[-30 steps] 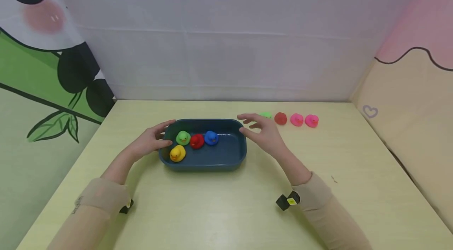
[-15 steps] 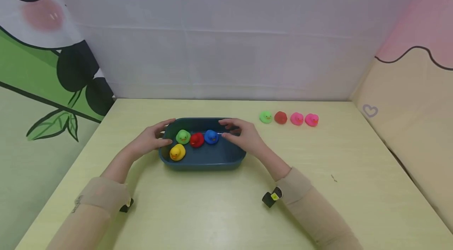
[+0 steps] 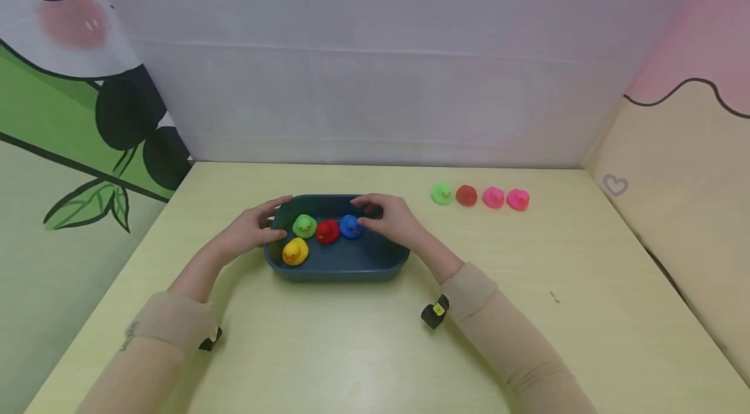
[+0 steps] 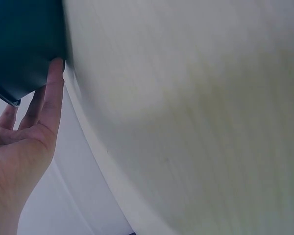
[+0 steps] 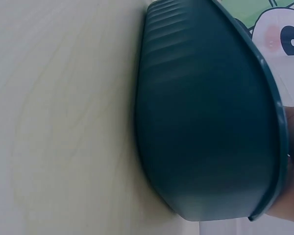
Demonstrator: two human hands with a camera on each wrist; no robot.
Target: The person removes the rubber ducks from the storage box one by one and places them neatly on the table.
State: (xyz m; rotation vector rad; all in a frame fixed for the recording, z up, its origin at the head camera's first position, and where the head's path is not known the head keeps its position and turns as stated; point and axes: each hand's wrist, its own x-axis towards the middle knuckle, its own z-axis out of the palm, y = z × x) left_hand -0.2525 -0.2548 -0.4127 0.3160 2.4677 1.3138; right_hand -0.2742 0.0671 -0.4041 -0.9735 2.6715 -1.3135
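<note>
My left hand (image 3: 250, 230) grips the left end of a dark blue-green rectangular tray (image 3: 363, 275), its thumb over the rim and its fingers along the outer wall. Inside lie a green rubber duck (image 3: 305, 226), a red rubber duck (image 3: 327, 232), a blue rubber duck (image 3: 350, 226) and a yellow rubber duck (image 3: 295, 252). My right hand (image 3: 391, 219) is over the tray's right half, thumb tip right at the blue duck and fingers spread apart from the thumb. In the right wrist view the tray wall (image 5: 210, 112) hides most of this hand.
Behind the tray, to the right, stand in a row a light green duck (image 3: 441, 193), a red duck (image 3: 467, 196), a pink duck (image 3: 493, 197) and another pink duck (image 3: 518, 199). A pale wall (image 3: 375, 75) borders the table (image 3: 363, 342) at the back.
My right hand has moved left from beyond the tray's right rim to the blue duck, bringing the light green duck behind it into full view. The left hand stays on the tray.
</note>
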